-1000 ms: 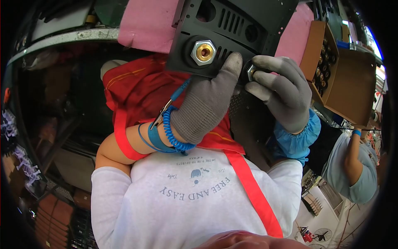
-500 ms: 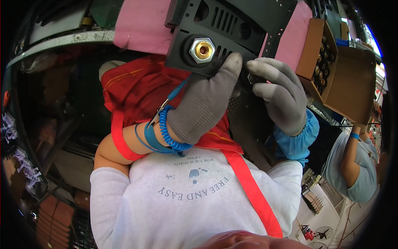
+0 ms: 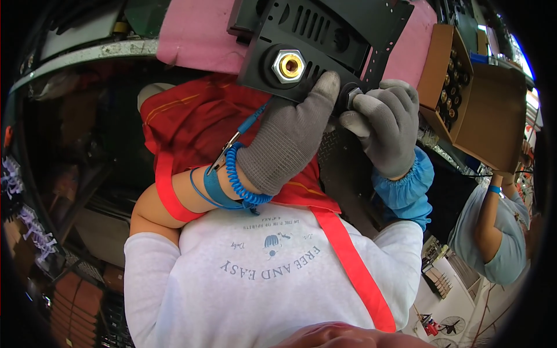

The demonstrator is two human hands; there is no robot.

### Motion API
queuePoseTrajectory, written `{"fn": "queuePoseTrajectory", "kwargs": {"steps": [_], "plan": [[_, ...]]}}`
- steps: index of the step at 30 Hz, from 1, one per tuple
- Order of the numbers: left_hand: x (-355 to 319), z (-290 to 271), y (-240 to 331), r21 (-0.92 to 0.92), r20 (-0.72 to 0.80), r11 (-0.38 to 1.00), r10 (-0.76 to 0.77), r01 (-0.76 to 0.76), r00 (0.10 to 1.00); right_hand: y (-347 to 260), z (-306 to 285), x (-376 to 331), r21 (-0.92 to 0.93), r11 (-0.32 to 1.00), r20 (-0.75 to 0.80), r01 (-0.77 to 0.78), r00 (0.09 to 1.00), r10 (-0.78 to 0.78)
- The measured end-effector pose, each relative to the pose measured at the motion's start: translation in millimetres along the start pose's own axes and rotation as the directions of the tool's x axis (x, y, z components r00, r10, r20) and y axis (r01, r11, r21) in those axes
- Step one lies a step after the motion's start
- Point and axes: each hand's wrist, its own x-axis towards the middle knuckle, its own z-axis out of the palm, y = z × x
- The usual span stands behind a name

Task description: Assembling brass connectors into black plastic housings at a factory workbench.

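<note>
My left hand (image 3: 287,136), in a grey knit glove with a blue coiled wrist strap, grips the lower edge of a black vented metal panel (image 3: 325,40). A brass connector with a silver hex nut (image 3: 288,65) sits in the panel just above that hand. My right hand (image 3: 386,124), also gloved in grey and wearing a blue sleeve cover, pinches a small dark round part (image 3: 350,95) against the panel's lower right edge. The panel rests over a pink foam pad (image 3: 194,32).
An open cardboard box (image 3: 484,98) with several brass parts in a tray stands at the upper right. Another person's arm in a light blue sleeve (image 3: 493,232) is at the right edge. A red apron (image 3: 191,127) covers my lap. Dark shelving is at left.
The panel has shifted slightly upward and to the right in view, with both hands following it. The right hand's fingers have closed tighter on the small dark part.
</note>
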Motion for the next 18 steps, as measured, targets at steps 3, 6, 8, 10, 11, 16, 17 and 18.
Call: {"fn": "queuePoseTrajectory", "kwargs": {"steps": [3,6,8,10,11,16,17,18], "plan": [[-2.9,1.4,5.5,0.095,-0.013,0.995,0.029,-0.027,1.000,1.4,-11.8,8.3,0.038,0.999,0.096,-0.038,0.995,0.034],[1.2,0.3,11.7,0.060,-0.002,0.992,-0.107,0.107,0.994,0.2,-26.8,15.4,0.063,0.996,0.169,-0.065,0.984,0.054],[1.0,-1.2,11.4,0.044,0.035,0.979,-0.198,0.197,0.980,1.1,-26.4,14.0,0.038,0.998,0.163,-0.055,0.985,0.049],[-3.2,-2.5,10.4,0.291,0.053,0.956,0.016,-0.031,0.998,2.7,-17.5,7.7,0.055,0.999,0.113,0.004,0.994,-0.010],[-2.1,0.3,14.0,0.290,0.054,0.956,0.014,-0.029,0.998,-3.4,-18.0,9.1,0.032,0.997,0.095,-0.065,0.993,0.062],[-1.9,6.7,23.7,0.129,-0.022,0.972,-0.193,0.194,0.981,-3.6,-20.4,-0.9,-0.153,0.983,0.065,-0.100,0.992,0.111],[-2.4,6.3,23.9,0.144,-0.014,0.974,-0.176,0.177,0.984,0.5,-29.6,-6.2,-0.053,0.990,0.081,-0.131,0.988,0.135],[-2.9,5.9,24.0,0.159,-0.005,0.974,-0.160,0.159,0.987,2.6,-34.6,-8.8,0.047,0.986,0.101,-0.163,0.982,0.157]]}}
